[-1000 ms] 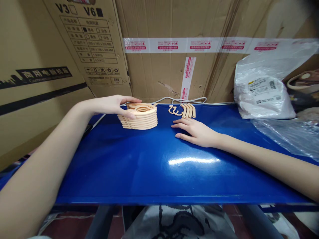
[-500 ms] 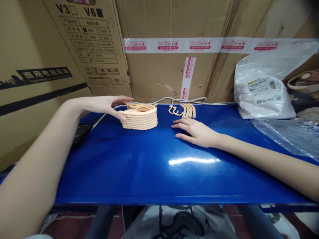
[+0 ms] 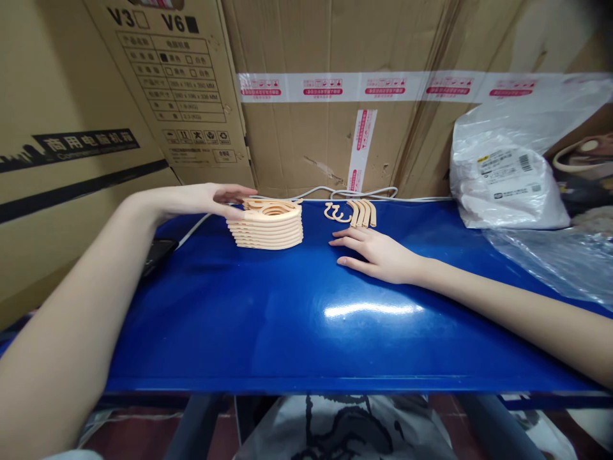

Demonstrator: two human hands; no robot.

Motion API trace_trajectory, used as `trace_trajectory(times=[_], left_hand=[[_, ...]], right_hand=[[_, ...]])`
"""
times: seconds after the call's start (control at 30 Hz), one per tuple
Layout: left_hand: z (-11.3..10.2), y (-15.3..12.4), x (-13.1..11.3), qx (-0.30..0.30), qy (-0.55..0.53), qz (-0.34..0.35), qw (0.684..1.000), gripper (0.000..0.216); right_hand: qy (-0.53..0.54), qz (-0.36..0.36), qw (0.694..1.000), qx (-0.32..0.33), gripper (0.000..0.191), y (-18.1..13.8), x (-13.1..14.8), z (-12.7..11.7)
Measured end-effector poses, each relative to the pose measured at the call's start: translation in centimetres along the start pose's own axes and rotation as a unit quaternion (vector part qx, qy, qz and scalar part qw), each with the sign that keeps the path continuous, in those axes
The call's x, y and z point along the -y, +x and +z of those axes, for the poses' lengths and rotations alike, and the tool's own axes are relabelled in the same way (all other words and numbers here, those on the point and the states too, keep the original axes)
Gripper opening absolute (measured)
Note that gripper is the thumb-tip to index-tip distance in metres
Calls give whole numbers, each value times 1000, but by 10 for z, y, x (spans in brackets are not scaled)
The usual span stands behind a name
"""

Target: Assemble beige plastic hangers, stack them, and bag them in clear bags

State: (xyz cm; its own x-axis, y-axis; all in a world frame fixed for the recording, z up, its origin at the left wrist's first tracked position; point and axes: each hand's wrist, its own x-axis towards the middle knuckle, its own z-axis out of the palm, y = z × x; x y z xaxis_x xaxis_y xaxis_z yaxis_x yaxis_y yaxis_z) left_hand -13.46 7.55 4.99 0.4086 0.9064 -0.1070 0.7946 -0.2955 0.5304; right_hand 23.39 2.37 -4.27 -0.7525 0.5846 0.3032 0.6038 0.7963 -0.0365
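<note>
A neat stack of peach-coloured folding plastic hangers (image 3: 268, 233) sits on the blue tabletop left of centre, their folded curves lying one over another. At its upper left end is my left hand (image 3: 218, 199), its thumb resting by the top hanger and its fingers stretched out over the back; thumb and fingers are apart. My right hand (image 3: 376, 252) lies on the table with fingers spread. Just beyond its fingertips are several loose hanger pieces: curved arms (image 3: 363, 214) side by side, and small hooks (image 3: 336, 213) to their left.
Cardboard boxes (image 3: 306, 140) wall off the back and left. A white cable (image 3: 325, 190) runs along the rear edge. To the right lies a labelled plastic bag (image 3: 510, 179) with clear wrap. A dark device (image 3: 160, 252) rests at the left, partly behind my arm.
My left thumb has drawn back from the front of the hanger stack up to its top, baring the left end of the upper hangers. My right hand has stayed still.
</note>
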Motion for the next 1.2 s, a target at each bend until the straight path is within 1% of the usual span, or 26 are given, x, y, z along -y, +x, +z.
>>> trace_trajectory(times=[0.1, 0.17, 0.2, 0.33, 0.43, 0.6, 0.73, 0.8, 0.9, 1.03, 1.1, 1.2], left_hand=[[1, 0, -2, -58, -57, 4, 997, 60], [0, 2, 0, -85, -67, 19, 994, 55], [-1, 3, 1, -90, -57, 23, 994, 55], [-3, 8, 3, -83, 22, 12, 996, 60], [-1, 11, -1, -93, 63, 2, 994, 57], [3, 13, -6, -114, 60, 15, 992, 52], [3, 16, -1, -113, 55, 21, 992, 57], [2, 19, 2, -112, 74, 31, 991, 58], [2, 21, 3, -118, 131, 49, 983, 52], [2, 21, 1, -136, 175, 50, 974, 47], [2, 21, 1, -134, 179, 46, 974, 47], [3, 21, 2, -114, 159, 40, 980, 49]], right_hand=[[1, -1, 1000, -3, 49, 0, 0, 0], [2, -1, 1000, -5, 49, 0, 0, 0], [2, -1, 1000, -4, 48, 0, 0, 0], [2, 1, 1000, -2, 49, 0, 0, 0], [-2, 1, 1000, 2, 50, 0, 0, 0], [-4, 3, 1000, 5, 50, 0, 0, 0], [-2, 1, 1000, 2, 50, 0, 0, 1], [-1, 1, 1000, 1, 50, 0, 0, 1], [-2, 2, 1000, 2, 50, 0, 0, 0], [-1, 2, 1000, 3, 49, 0, 1, 0], [1, 2, 1000, 1, 49, 0, 1, -1], [9, 2, 1000, -3, 48, 0, 1, -1]])
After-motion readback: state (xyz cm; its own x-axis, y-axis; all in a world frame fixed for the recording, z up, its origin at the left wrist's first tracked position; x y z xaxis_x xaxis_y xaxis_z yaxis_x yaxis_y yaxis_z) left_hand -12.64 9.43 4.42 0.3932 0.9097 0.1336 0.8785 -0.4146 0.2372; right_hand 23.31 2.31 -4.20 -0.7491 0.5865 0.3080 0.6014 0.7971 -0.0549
